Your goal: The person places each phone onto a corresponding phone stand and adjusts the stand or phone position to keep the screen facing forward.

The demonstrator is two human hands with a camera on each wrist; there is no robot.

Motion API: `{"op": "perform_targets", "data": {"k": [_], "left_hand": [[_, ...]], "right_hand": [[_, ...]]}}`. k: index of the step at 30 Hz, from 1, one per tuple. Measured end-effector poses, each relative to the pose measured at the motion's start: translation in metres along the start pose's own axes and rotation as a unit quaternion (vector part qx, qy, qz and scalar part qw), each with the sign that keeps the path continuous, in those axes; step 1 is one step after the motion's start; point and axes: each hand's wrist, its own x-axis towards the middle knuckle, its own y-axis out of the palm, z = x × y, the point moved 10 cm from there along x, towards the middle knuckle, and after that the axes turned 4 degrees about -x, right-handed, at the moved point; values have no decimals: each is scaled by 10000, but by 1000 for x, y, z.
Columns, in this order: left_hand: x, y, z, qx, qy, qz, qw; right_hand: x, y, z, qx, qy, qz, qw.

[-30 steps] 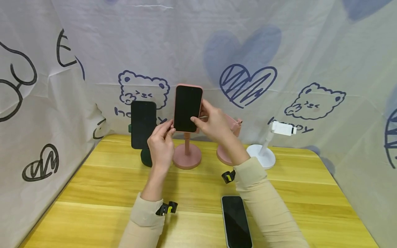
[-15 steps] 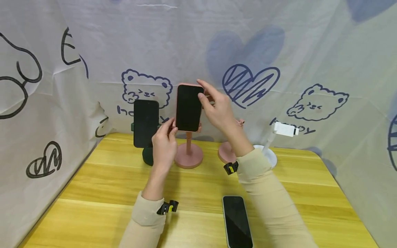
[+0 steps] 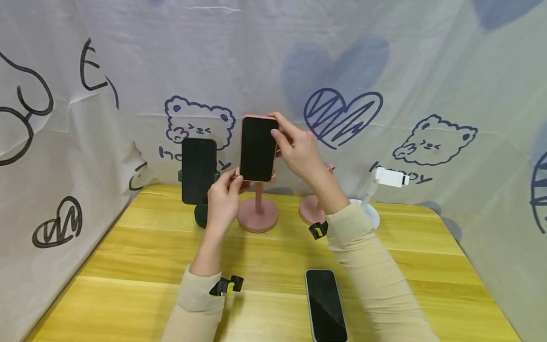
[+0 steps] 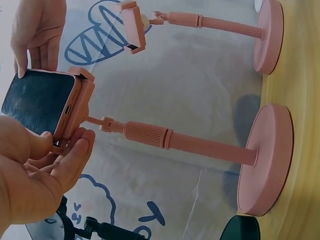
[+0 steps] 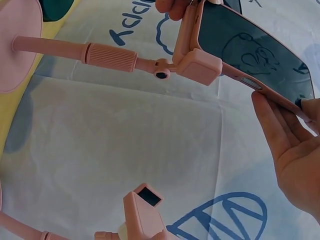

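A black-screened smartphone (image 3: pixel 258 148) in a pink case stands upright in the clamp of a pink phone stand (image 3: pixel 258 216). My left hand (image 3: pixel 223 198) pinches the left end of that clamp, thumb at the phone's lower corner. In the left wrist view its fingers (image 4: pixel 75 157) curl beneath the clamp (image 4: pixel 80 107). High on the right side, my right hand (image 3: pixel 301 152) holds the phone, thumb on the front edge and a finger at the top corner. The right wrist view shows the fingers (image 5: pixel 280 122) along the phone's side (image 5: pixel 255 55).
Left of it, a dark green stand (image 3: pixel 201 216) bears a black phone (image 3: pixel 199 171). A second pink stand (image 3: pixel 311 210) and a white stand (image 3: pixel 390 177) are at the right. Another phone (image 3: pixel 326 306) lies on the wooden table (image 3: pixel 265 266); a patterned cloth (image 3: pixel 256 57) hangs behind.
My right hand has gone from the phone's lower right side up to its upper right corner. My left hand stays at the lower left; the phone keeps nearly the same place.
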Motion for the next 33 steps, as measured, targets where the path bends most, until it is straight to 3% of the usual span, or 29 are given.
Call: {"op": "perform_targets", "data": {"k": [12,33], "left_hand": [[1,-2,1,-193,-17,-152,9997],[-1,-2,3,-183,-57,-125,9997]], "right_hand": [[-1,3,1,120,103,294,9994],[-5,7,5,51,-206,302,9993]]}}
